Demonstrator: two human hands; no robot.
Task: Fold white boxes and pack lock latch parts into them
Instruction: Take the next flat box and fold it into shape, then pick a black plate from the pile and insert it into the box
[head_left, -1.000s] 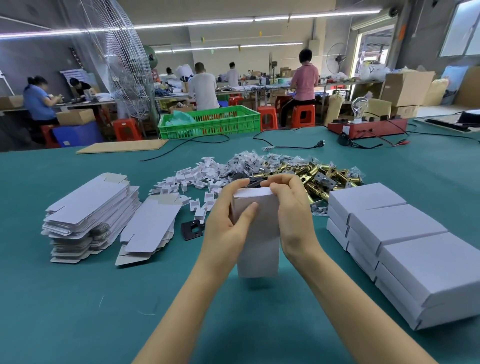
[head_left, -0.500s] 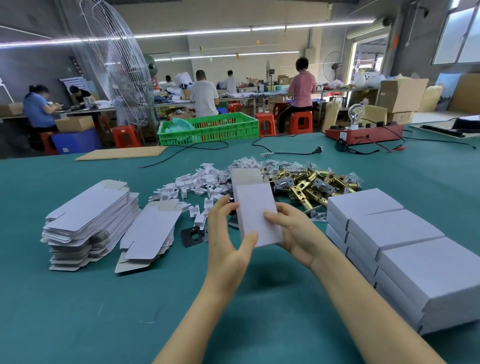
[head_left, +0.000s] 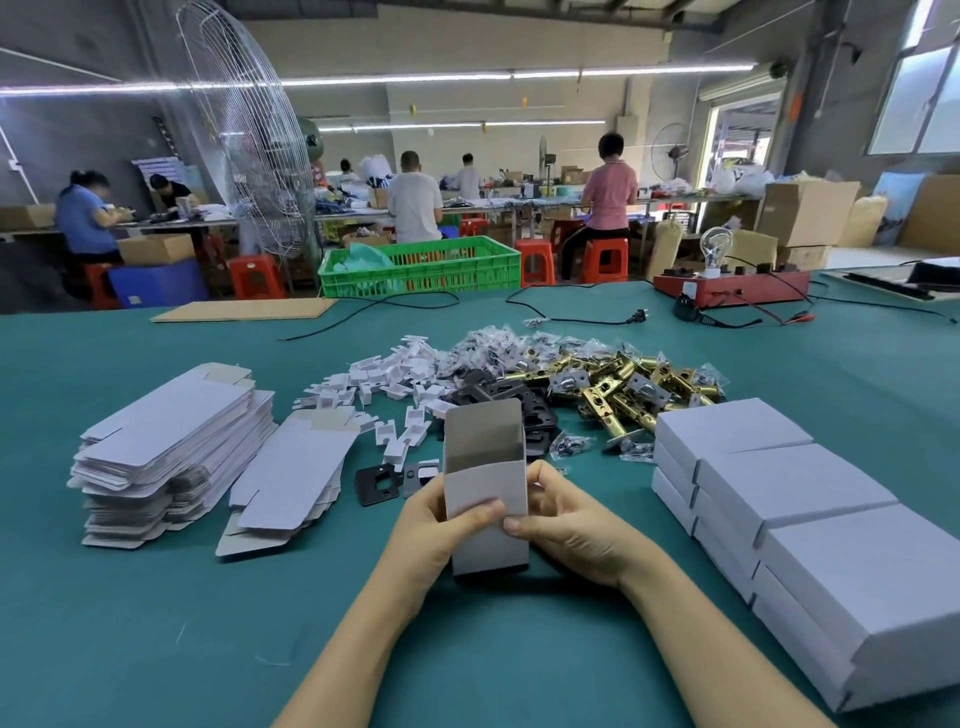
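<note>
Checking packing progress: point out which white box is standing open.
The box held upright between both hands, top flap raised, interior showing. The boxes stacked at right are all closed and lying flat.

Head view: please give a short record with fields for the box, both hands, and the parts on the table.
box in hands: white box, upright, top flap open
left hand: grips box
right hand: grips box
flat blanks: stacked, left
closed boxes: stacked, right
brass latches: piled behind box
black plates: beside latches
</note>
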